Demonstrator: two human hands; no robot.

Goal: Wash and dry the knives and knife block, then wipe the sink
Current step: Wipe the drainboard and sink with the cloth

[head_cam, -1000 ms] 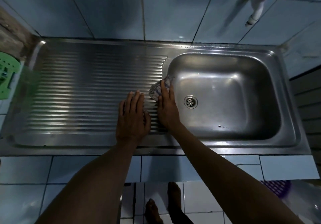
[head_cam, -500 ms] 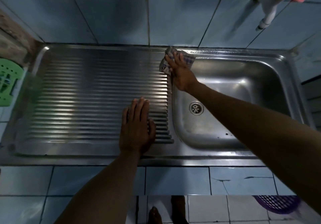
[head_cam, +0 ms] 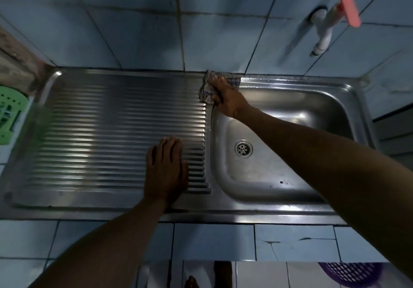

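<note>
A steel sink [head_cam: 335,100] with a ribbed drainboard [head_cam: 107,131] on its left fills the counter. My right hand [head_cam: 225,96] presses a checked cloth [head_cam: 206,91] onto the back rim where the drainboard meets the basin, fingers bent over the cloth. My left hand [head_cam: 166,169] lies flat on the drainboard near the front, fingers straight and holding nothing. The drain [head_cam: 243,148] sits in the basin floor. No knives or knife block are in view.
A white tap with a pink handle [head_cam: 328,24] juts from the tiled wall above the basin's right side. A green plastic item [head_cam: 10,115] sits at the far left edge. A purple basket [head_cam: 348,274] is on the floor below right.
My right hand has carried the cloth from the basin's front left edge up along the divider to the back rim. The left hand has stayed flat on the drainboard.
</note>
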